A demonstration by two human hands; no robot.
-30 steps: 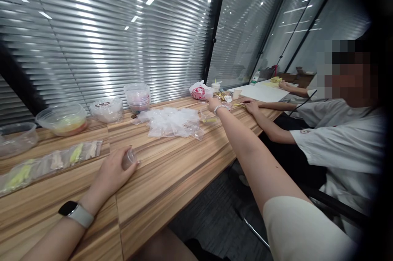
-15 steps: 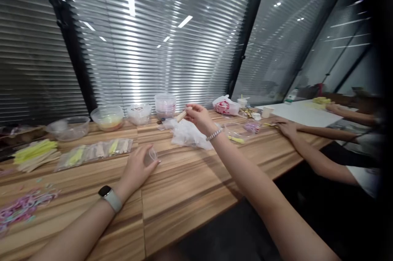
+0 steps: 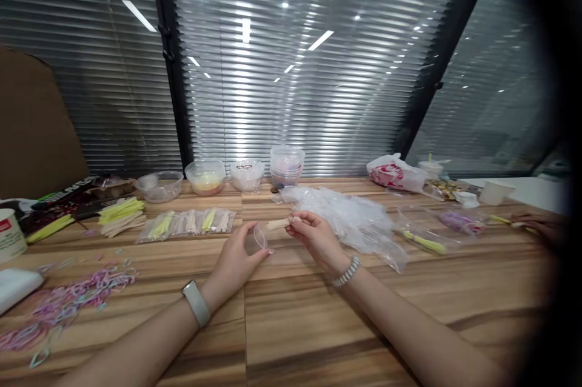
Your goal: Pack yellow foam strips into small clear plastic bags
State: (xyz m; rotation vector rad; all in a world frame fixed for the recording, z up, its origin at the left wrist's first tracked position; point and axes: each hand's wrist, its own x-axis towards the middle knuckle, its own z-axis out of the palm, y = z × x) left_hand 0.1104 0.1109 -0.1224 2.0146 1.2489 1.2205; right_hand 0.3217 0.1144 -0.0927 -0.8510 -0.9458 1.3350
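My left hand [image 3: 236,259] rests on the wooden table [image 3: 291,326] and holds a small clear plastic bag [image 3: 260,235] by its mouth. My right hand [image 3: 313,238] pinches a pale wooden stick [image 3: 278,224], whose left end is at the bag's opening. A loose heap of empty clear bags [image 3: 345,217] lies just behind my right hand. A row of filled bags with yellow and pale sticks [image 3: 188,223] lies behind my left hand.
Clear plastic bowls [image 3: 207,176] and a stack of tubs [image 3: 286,165] line the window blinds. Loose sticks [image 3: 118,214] and coloured rubber bands [image 3: 77,296] lie at left. A red-and-white bag [image 3: 393,173], a paper cup [image 3: 495,191] and another person's hand [image 3: 531,223] are at right.
My right hand pulled back from the far right with a wooden stick and brought it to the bag in my left hand. The view swung left, off the person beside me.
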